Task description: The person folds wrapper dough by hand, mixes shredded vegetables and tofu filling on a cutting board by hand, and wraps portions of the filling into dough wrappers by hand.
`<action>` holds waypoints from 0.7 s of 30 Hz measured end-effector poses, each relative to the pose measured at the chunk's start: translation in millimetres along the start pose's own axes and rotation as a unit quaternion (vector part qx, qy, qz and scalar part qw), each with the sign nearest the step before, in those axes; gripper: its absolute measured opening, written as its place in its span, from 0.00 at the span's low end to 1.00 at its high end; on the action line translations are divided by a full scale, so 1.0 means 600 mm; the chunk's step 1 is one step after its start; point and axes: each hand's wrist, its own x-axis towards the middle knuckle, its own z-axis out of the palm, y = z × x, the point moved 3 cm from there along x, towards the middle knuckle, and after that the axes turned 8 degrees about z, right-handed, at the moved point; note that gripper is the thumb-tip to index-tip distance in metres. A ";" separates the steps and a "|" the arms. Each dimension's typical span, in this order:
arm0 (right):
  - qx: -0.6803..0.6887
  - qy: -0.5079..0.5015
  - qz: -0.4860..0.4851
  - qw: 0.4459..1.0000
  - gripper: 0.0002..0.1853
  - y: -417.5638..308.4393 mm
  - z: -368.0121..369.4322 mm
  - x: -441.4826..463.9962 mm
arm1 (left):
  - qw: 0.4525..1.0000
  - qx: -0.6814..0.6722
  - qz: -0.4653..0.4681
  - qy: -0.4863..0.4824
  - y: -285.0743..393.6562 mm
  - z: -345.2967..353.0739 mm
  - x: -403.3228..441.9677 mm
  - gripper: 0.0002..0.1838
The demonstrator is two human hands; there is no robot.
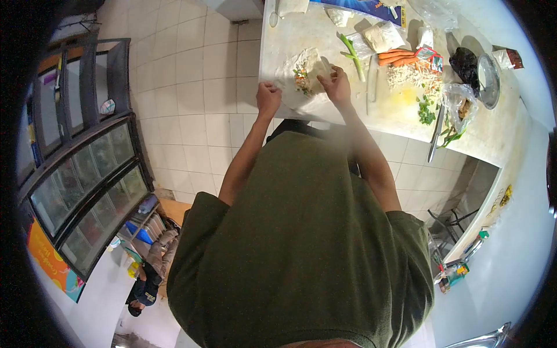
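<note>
A thin, pale wrapper sheet (314,65) lies near the left end of the counter, with a mix of chopped vegetables (300,80) along its middle. My right hand (335,87) is closed in a pinch on the wrapper's right side, lifting that part a little. At the counter's left edge, my left hand (268,100) is closed, its fingertips close to the lower left of the sheet; what they pinch, if anything, is too small to make out. Right of my right hand lie a green onion (351,55) and a long pale strip (371,87).
Carrots (397,58), shredded vegetables (406,75) and chopped greens (426,110) lie farther right. A knife (436,134) juts over the counter's front edge beside a clear plastic bag (461,107). A round bowl (489,82) leans behind. Another person (146,287) is at lower left.
</note>
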 end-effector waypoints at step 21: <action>-0.010 -0.111 -0.009 0.994 0.13 -0.055 0.040 -0.091 | 0.946 -0.248 -0.001 -0.208 0.119 0.018 0.013 0.20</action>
